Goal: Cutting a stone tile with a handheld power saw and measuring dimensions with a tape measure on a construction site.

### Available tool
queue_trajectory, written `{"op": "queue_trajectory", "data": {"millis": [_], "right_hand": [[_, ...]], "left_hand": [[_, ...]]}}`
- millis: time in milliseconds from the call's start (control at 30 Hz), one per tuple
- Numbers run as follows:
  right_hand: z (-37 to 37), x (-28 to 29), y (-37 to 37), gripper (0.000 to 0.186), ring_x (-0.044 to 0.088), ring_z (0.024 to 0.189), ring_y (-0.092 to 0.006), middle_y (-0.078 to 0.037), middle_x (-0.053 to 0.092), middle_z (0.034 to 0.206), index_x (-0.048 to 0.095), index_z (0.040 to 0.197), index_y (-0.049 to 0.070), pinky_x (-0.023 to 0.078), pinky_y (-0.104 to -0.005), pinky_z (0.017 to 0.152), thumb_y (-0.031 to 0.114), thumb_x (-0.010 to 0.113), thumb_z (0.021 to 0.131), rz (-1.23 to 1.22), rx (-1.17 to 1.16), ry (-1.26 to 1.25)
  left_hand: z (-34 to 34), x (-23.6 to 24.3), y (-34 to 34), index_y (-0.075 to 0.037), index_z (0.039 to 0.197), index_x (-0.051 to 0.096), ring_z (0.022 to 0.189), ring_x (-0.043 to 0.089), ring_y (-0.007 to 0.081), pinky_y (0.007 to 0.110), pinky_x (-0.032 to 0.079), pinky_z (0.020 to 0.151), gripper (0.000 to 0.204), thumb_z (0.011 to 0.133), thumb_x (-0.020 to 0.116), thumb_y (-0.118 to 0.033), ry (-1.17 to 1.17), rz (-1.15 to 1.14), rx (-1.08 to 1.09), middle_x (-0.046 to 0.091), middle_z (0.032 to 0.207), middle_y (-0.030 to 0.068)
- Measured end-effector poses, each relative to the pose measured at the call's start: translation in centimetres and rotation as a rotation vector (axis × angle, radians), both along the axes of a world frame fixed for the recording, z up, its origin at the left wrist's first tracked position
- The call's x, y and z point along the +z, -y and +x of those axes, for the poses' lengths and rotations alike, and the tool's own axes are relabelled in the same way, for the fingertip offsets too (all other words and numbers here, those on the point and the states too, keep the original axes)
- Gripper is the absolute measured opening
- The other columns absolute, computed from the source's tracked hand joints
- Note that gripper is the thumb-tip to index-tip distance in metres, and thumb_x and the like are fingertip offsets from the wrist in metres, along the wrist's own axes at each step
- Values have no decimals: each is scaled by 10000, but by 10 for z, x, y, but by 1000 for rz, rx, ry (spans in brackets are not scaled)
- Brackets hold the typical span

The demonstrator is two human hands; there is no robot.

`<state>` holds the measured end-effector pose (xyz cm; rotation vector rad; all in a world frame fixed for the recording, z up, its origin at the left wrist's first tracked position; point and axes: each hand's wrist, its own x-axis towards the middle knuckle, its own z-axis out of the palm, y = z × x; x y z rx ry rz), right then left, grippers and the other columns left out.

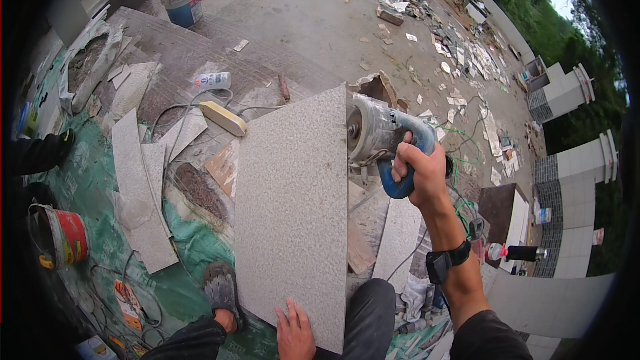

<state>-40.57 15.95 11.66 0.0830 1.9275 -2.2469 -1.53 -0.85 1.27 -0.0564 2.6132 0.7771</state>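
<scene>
A large speckled pale stone slab (290, 207) leans or lies in front of me, its long straight right edge running away from my legs. My left hand (295, 335) rests on the slab's near end, fingers outstretched and holding nothing. To the right, my right hand (421, 165) is wrapped round the blue handle of a dusty handheld stone cutter (377, 130). The cutter's round guard sits beside the slab's right edge, near its far end; its blade is not clearly visible, so I cannot tell whether it touches the stone.
Offcut slabs (141, 217) and a yellow-cream block (223, 118) lie to the left, among loose cables. A red bucket (70, 237) stands on green sheeting (100, 193) near another person's foot (63, 143). Farther off are a blue bucket (182, 10) and scattered tile rubble (460, 60).
</scene>
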Motion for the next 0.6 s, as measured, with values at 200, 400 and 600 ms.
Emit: {"op": "queue_trajectory", "data": {"millis": [200, 400, 600], "right_hand": [[9, 4, 1, 185, 505, 506, -132, -27, 528, 688, 531, 1003, 50, 442, -311, 461, 29, 656, 868, -10, -2, 0], [20, 7, -2, 183, 514, 496, -134, -30, 533, 688, 532, 998, 50, 449, -313, 447, 20, 654, 866, -3, -7, 4], [28, 5, -4, 186, 513, 485, -136, -34, 536, 673, 538, 1008, 46, 448, -313, 441, 17, 655, 867, -11, -22, 7]], "left_hand": [[-2, 16, 0, 101, 1527, 279, 1349, 397, 571, 548, 382, 1125, 752, 835, 561, 14, 22, -33, 63, 291, 1584, 330], [-2, 16, 0, 104, 1527, 279, 1344, 403, 569, 544, 388, 1124, 766, 826, 575, 11, 22, -36, 57, 293, 1584, 330], [-1, 14, 0, 104, 1523, 287, 1341, 416, 555, 537, 397, 1120, 757, 830, 577, 9, 16, -48, 49, 294, 1586, 326]]}}
